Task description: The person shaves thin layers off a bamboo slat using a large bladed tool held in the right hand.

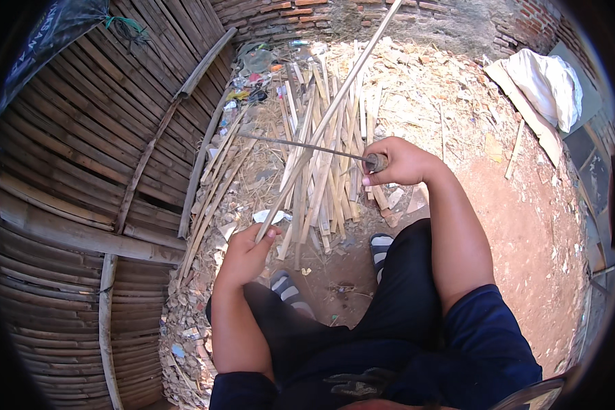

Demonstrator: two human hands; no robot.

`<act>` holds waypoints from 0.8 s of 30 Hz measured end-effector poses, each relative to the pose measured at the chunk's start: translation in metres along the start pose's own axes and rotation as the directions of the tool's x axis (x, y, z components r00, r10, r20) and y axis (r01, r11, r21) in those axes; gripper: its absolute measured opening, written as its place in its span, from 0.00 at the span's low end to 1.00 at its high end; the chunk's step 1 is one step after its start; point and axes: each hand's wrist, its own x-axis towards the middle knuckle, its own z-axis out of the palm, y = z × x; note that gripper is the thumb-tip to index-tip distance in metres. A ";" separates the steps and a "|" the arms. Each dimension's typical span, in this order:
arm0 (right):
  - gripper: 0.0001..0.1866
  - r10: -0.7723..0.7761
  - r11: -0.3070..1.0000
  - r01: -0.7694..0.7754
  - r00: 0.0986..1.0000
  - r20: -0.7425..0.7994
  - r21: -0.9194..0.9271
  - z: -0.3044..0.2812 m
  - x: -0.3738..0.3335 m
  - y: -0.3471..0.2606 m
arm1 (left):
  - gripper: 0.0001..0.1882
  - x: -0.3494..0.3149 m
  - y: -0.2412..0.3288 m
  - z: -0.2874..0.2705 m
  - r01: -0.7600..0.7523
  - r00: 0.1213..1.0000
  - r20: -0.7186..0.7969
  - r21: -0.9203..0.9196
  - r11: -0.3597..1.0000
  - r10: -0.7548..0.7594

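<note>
My left hand (244,254) is closed around the lower end of a long bamboo strip (341,98), which slants away up and to the right. In my right hand (404,162) is the round wooden handle of a long-bladed knife (283,141). Its thin dark blade points left, looks nearly edge-on, and crosses the strip in this view; whether the two touch I cannot tell. Beneath them a loose pile of cut bamboo strips (319,195) lies on the ground, most of them running away from me.
A bamboo slat wall (82,130) rises on the left, with more strips (208,184) along its foot. Behind the pile stands a brick wall (280,19). Litter (253,82) lies at the far left. A white sack (545,85) rests on a board at the right.
</note>
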 end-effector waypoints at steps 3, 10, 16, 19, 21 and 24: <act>0.15 0.183 0.933 -0.123 0.972 -0.150 0.339 -0.015 0.000 0.001 | 0.15 0.001 -0.015 0.000 -0.153 0.987 -0.039 -0.003 0.988 0.153; 0.14 -0.039 0.998 0.037 0.998 0.049 0.053 0.007 0.002 -0.005 | 0.15 0.005 -0.007 0.000 -0.084 0.995 -0.051 -0.007 0.996 0.083; 0.15 0.161 0.946 -0.123 0.981 -0.107 0.301 -0.013 -0.003 -0.002 | 0.15 0.000 -0.008 -0.001 -0.096 0.995 0.002 0.004 0.995 0.096; 0.16 0.198 0.917 -0.159 0.978 -0.072 0.365 -0.014 -0.002 -0.006 | 0.15 0.002 -0.011 0.001 -0.105 0.994 0.017 -0.031 0.994 0.105; 0.19 0.103 0.982 -0.094 0.994 -0.045 0.166 -0.005 0.000 -0.006 | 0.15 0.003 -0.006 0.002 -0.058 0.998 0.027 -0.060 0.997 0.059; 0.16 -0.090 0.991 0.090 0.996 0.001 -0.098 0.014 -0.001 -0.017 | 0.15 0.006 -0.011 0.003 -0.074 0.997 -0.009 -0.071 0.995 0.073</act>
